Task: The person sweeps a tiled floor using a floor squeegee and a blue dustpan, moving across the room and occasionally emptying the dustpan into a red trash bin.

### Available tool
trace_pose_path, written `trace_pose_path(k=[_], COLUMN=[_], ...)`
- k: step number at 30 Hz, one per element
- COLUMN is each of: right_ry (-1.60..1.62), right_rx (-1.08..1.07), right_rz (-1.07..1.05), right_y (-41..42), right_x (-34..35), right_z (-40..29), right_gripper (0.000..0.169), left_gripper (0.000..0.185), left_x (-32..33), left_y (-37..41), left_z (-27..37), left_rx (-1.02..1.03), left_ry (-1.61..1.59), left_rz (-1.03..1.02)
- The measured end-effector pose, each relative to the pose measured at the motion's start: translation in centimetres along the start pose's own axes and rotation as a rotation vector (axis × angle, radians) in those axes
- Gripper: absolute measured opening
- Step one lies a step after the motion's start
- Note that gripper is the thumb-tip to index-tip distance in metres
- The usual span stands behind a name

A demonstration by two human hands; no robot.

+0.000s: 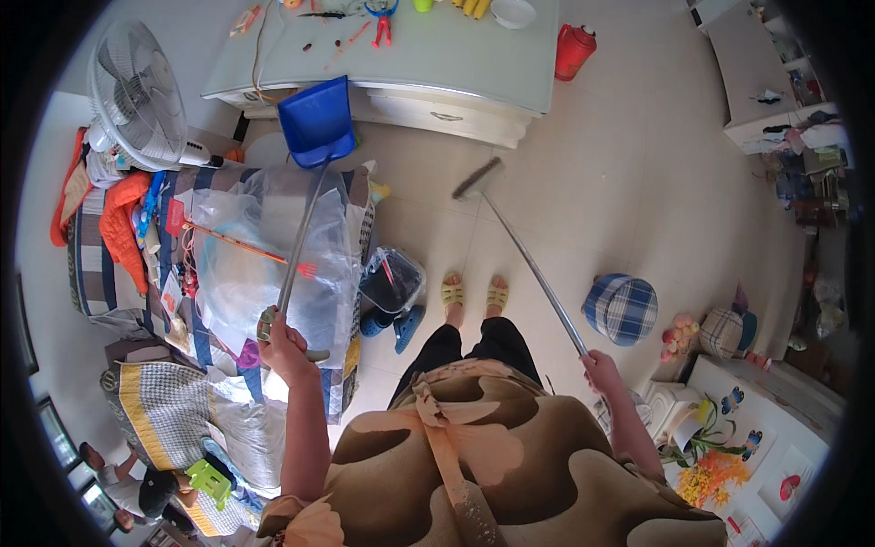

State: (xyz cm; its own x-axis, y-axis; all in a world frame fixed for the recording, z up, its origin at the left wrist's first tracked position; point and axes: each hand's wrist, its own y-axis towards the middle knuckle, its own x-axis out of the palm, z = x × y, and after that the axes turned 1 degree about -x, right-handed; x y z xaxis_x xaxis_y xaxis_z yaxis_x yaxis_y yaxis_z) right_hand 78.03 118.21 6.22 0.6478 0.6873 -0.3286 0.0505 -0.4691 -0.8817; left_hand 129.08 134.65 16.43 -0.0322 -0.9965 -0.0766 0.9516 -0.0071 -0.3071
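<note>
My left hand [284,345] grips the handle end of a long-handled blue dustpan [316,123], which is raised over the edge of the bed, its pan near the desk front. In my right hand [601,371] is the metal pole of a broom [530,263]. The broom's bristle head [478,179] rests on the tiled floor, ahead of my feet. Below the dustpan's pole, a red back scratcher [236,242] lies across clear plastic sheeting [321,273] on the bed.
A lined waste bin [393,279] and blue clogs [409,329] stand beside the bed. A plaid round stool [621,309] is at right, a red thermos [575,52] beside the desk [444,75]. A standing fan [137,96] is upper left. Other people [130,478] are at lower left.
</note>
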Motion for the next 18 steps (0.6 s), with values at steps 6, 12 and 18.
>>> trace_pose_path(k=[6, 12, 18], right_ry=[-0.426, -0.382, -0.221], right_rx=[-0.365, -0.176, -0.033], right_rz=[0.005, 0.012, 0.246], right_y=[4.7, 5.7, 3.8], right_x=[2.3, 2.0, -6.9], right_z=[-4.5, -2.4, 2.9], right_gripper=[0.029, 0.032, 0.022], left_gripper=[0.021, 0.022, 0.022], left_x=[0.2, -0.5, -1.1], left_y=[-1.3, -1.7, -2.4], left_z=[-0.7, -1.2, -1.7], left_rx=[0.061, -0.060, -0.078], left_ry=[0.077, 0.008, -0.024], left_rz=[-0.070, -0.060, -0.083])
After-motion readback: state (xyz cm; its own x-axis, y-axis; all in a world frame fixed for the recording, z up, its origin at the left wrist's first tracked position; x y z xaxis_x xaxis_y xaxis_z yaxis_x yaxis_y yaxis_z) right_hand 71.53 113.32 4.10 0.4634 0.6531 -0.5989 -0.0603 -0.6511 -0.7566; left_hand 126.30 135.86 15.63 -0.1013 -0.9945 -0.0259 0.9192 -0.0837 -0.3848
